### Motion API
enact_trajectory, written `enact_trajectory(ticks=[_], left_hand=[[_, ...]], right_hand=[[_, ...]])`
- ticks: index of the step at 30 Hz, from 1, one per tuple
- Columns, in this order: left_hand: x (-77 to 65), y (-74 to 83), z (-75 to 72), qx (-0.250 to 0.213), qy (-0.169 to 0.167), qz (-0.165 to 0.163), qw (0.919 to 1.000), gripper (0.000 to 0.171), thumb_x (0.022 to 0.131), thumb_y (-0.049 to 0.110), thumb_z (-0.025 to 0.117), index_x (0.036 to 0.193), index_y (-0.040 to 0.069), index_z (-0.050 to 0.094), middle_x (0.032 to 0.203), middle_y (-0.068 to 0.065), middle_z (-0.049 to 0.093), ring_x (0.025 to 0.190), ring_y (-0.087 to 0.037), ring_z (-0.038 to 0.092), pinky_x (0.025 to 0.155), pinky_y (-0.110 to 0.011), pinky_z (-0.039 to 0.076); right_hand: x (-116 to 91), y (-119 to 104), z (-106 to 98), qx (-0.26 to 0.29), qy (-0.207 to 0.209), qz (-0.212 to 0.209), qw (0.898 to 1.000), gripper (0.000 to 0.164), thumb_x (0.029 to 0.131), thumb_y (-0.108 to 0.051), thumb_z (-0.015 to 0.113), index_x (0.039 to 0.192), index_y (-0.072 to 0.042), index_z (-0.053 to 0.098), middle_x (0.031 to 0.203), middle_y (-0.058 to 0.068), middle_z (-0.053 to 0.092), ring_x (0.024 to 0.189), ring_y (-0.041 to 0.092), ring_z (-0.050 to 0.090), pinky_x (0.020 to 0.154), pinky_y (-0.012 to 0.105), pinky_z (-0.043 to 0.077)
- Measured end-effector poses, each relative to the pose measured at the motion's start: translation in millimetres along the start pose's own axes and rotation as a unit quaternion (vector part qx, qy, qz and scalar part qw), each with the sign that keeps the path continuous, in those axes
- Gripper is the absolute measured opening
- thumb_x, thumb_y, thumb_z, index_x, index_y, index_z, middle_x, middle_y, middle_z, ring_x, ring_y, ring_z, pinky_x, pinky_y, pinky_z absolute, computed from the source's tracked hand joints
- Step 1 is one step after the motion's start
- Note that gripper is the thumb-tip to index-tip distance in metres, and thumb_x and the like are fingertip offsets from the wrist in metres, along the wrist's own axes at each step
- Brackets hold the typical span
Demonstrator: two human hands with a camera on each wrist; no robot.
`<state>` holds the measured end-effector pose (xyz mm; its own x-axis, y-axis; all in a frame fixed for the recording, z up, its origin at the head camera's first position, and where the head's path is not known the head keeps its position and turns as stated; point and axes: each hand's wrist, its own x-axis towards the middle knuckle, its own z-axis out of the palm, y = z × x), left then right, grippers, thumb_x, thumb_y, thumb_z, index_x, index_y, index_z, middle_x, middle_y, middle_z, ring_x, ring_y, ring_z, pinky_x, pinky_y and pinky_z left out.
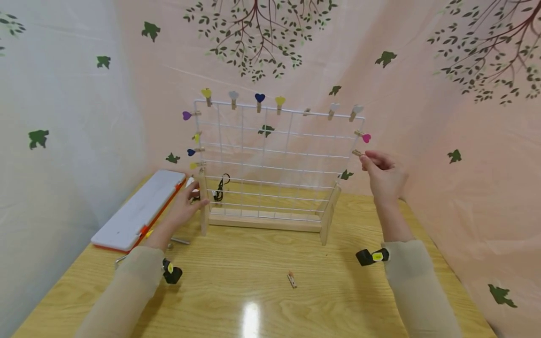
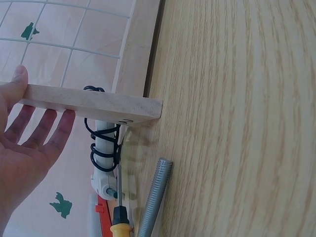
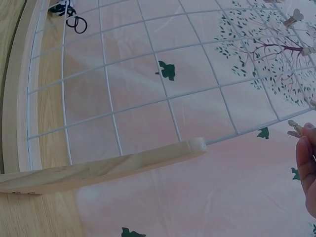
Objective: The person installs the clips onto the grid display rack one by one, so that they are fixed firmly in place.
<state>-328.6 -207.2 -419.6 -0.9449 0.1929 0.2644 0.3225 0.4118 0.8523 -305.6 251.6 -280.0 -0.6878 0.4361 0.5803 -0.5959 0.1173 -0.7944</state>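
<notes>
A white wire grid point(image 1: 253, 152) stands upright in a wooden stand, with heart-decorated clothespins clipped along its top and both sides. My right hand point(image 1: 385, 176) pinches a small wooden clothespin point(image 1: 357, 153) at the grid's right edge, below a pink-heart clothespin point(image 1: 366, 138). In the right wrist view the jaw end of that clothespin point(image 3: 295, 129) points toward the edge wire; whether it touches is hard to tell. With thumb and fingers on opposite sides, my left hand point(image 2: 27, 143) holds the stand's left wooden post point(image 2: 94, 104).
One loose clothespin point(image 1: 291, 280) lies on the table point(image 1: 236, 263) in front of the stand. At the left are a white-and-orange case point(image 1: 141, 209), a threaded metal rod point(image 2: 156, 197), a yellow-handled screwdriver point(image 2: 120, 217) and a white tool wrapped in black cord point(image 2: 104, 148).
</notes>
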Motion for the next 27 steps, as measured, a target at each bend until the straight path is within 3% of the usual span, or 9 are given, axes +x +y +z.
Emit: enact_trajectory(ticks=[3, 11, 16, 22, 25, 27], left_hand=[[0.0, 0.8, 0.1, -0.002, 0.001, 0.002, 1.0, 0.069, 0.084, 0.031, 0.059, 0.14, 0.008, 0.026, 0.126, -0.02, 0.045, 0.114, -0.037, 0.044, 0.086, -0.05, 0.044], [-0.8, 4.3, 0.0, -0.002, 0.002, 0.005, 1.0, 0.069, 0.085, 0.028, 0.059, 0.14, 0.008, 0.025, 0.129, -0.019, 0.041, 0.115, -0.036, 0.044, 0.086, -0.05, 0.043], [-1.1, 3.6, 0.3, -0.003, -0.001, 0.002, 1.0, 0.069, 0.084, 0.029, 0.059, 0.14, 0.008, 0.025, 0.126, -0.022, 0.044, 0.115, -0.037, 0.044, 0.086, -0.05, 0.044], [-1.4, 2.5, 0.4, 0.001, -0.001, 0.005, 1.0, 0.068, 0.084, 0.029, 0.059, 0.14, 0.007, 0.026, 0.125, -0.021, 0.044, 0.114, -0.037, 0.045, 0.085, -0.05, 0.044], [-1.4, 3.3, 0.1, 0.003, -0.001, 0.001, 1.0, 0.068, 0.085, 0.029, 0.058, 0.14, 0.008, 0.025, 0.126, -0.021, 0.044, 0.115, -0.037, 0.044, 0.086, -0.05, 0.044], [-1.2, 3.6, -0.1, 0.006, -0.001, 0.0, 1.0, 0.068, 0.085, 0.03, 0.058, 0.141, 0.008, 0.024, 0.126, -0.021, 0.044, 0.115, -0.037, 0.044, 0.086, -0.05, 0.044]], right_hand=[[-2, -2, -3, 0.016, 0.006, -0.009, 1.0, 0.022, 0.066, -0.004, 0.076, 0.084, 0.006, 0.069, 0.066, 0.002, 0.066, 0.053, 0.012, 0.06, 0.055, 0.017, 0.05], [-8, -12, 5, -0.003, -0.021, 0.0, 1.0, 0.021, 0.068, -0.005, 0.075, 0.084, 0.006, 0.069, 0.067, 0.002, 0.066, 0.055, 0.012, 0.061, 0.057, 0.016, 0.05], [-11, -15, 11, -0.016, -0.028, -0.024, 0.999, 0.022, 0.069, -0.003, 0.074, 0.087, 0.009, 0.067, 0.07, 0.002, 0.067, 0.057, 0.012, 0.061, 0.058, 0.015, 0.05], [-18, -23, 4, -0.104, -0.038, -0.055, 0.992, 0.031, 0.072, -0.011, 0.073, 0.099, 0.0, 0.066, 0.085, 0.004, 0.064, 0.067, 0.009, 0.059, 0.062, 0.013, 0.049], [-25, -28, 2, -0.138, -0.068, -0.078, 0.985, 0.03, 0.073, -0.011, 0.072, 0.1, -0.001, 0.066, 0.089, 0.01, 0.06, 0.068, 0.008, 0.056, 0.061, 0.013, 0.049], [-32, -23, 2, -0.142, -0.115, -0.095, 0.978, 0.029, 0.073, -0.009, 0.072, 0.1, 0.001, 0.065, 0.087, 0.011, 0.059, 0.068, 0.009, 0.055, 0.058, 0.013, 0.049]])
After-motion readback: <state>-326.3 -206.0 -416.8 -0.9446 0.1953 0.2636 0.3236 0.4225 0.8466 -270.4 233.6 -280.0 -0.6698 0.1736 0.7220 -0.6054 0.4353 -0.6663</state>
